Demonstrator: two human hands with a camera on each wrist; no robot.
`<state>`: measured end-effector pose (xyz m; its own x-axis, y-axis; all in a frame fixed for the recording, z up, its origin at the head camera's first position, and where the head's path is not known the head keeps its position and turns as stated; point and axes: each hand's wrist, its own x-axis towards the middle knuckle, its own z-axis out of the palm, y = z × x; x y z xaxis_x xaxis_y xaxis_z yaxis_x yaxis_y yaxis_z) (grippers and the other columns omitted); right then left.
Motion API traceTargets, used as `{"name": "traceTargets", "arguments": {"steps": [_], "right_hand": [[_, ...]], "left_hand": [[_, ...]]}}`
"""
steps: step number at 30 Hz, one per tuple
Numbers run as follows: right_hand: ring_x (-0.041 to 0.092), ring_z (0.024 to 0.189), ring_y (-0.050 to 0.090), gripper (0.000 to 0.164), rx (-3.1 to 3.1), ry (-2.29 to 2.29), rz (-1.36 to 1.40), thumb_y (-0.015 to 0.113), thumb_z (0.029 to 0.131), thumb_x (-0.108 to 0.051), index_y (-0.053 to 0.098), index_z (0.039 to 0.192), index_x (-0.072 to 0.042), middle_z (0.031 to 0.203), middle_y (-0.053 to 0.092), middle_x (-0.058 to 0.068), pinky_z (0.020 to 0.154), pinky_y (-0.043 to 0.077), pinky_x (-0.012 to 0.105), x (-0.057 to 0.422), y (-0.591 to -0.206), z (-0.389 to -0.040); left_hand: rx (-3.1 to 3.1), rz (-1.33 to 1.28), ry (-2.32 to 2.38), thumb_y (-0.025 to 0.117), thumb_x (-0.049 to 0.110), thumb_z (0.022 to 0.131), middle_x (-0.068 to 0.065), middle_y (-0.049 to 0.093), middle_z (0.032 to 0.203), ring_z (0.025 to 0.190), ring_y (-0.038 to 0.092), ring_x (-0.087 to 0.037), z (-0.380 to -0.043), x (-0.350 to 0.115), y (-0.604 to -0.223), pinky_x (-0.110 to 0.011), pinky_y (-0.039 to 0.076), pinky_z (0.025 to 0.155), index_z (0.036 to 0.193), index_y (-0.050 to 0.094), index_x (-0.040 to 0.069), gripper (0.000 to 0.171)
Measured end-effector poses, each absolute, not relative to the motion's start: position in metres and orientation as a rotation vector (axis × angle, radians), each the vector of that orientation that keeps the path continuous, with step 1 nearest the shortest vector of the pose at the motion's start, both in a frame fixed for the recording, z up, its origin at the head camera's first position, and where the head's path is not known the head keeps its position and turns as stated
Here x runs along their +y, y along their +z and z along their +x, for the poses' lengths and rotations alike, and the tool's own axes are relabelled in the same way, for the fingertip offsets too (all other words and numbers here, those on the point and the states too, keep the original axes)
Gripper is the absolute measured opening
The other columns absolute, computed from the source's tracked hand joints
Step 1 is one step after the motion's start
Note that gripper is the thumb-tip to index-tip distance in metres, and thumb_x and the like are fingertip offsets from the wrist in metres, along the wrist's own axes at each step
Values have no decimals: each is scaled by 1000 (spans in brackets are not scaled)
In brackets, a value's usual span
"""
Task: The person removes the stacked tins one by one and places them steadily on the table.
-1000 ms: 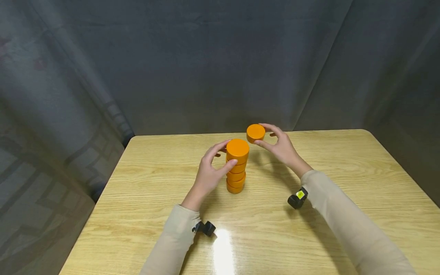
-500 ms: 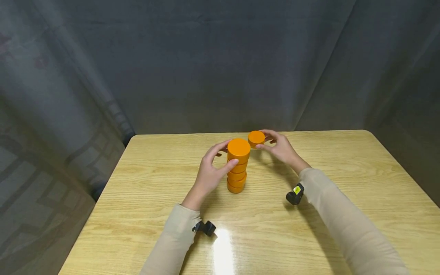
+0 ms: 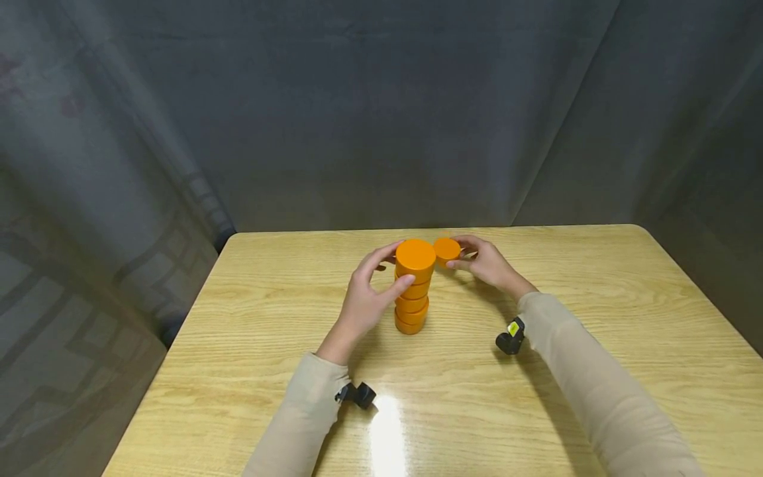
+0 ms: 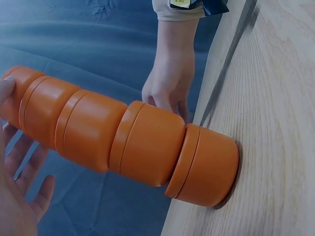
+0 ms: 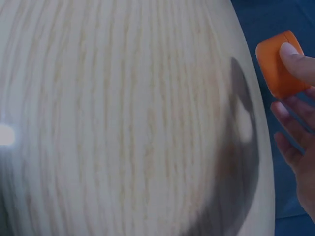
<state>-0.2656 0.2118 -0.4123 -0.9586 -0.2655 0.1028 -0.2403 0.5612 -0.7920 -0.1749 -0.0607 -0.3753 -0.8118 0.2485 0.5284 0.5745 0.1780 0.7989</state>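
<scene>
A leaning stack of several round orange lidded jars [image 3: 411, 305] stands on the wooden table, its tiers slightly offset. My left hand [image 3: 365, 301] grips the top jar [image 3: 415, 258], thumb on the near side and fingers behind. In the left wrist view the same stack [image 4: 147, 142] shows lid seams, and the left hand [image 4: 19, 187] is at its top end. Just right of the stack, my right hand [image 3: 485, 264] pinches a separate orange jar [image 3: 447, 250] between thumb and fingers. The right wrist view shows that jar [image 5: 278, 66] apart from the tabletop; its far side is hidden.
The light wooden table [image 3: 268, 298] has rounded back corners. Dark grey curtains [image 3: 381, 132] hang behind it and at both sides. A small black camera is worn on each wrist, the left one [image 3: 357, 395] close above the table.
My right hand has lowered the separate jar and brought it closer to the stack's right side. The left hand keeps its grip on the top jar, almost unmoved.
</scene>
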Motion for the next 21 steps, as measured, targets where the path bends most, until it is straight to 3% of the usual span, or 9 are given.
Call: {"name": "traceTargets", "arguments": {"steps": [4, 11, 21], "right_hand": [[34, 106, 58, 56, 2727, -1385, -428, 77, 88, -12, 53, 137, 2, 125, 60, 20, 90, 46, 45, 213, -417, -267], [34, 107, 58, 56, 2663, -1406, -434, 76, 88, -10, 51, 136, 6, 126, 60, 22, 93, 47, 42, 213, -426, -268], [36, 110, 57, 56, 2649, -1406, -454, 76, 89, -12, 52, 135, 7, 126, 59, 24, 99, 44, 49, 214, -431, -267]], "left_hand": [[-2178, -788, -1662, 64, 54, 92, 2, 59, 132, 112, 52, -15, -175, -60, -375, -41, 41, 94, 141, 54, 14, 64], [-2182, -790, -1648, 64, 55, 92, 3, 59, 133, 112, 52, -15, -174, -60, -375, -39, 41, 94, 141, 54, 14, 65], [-2195, -804, -1635, 63, 56, 92, 1, 60, 131, 113, 52, -15, -171, -61, -374, -40, 41, 94, 142, 53, 14, 66]]}}
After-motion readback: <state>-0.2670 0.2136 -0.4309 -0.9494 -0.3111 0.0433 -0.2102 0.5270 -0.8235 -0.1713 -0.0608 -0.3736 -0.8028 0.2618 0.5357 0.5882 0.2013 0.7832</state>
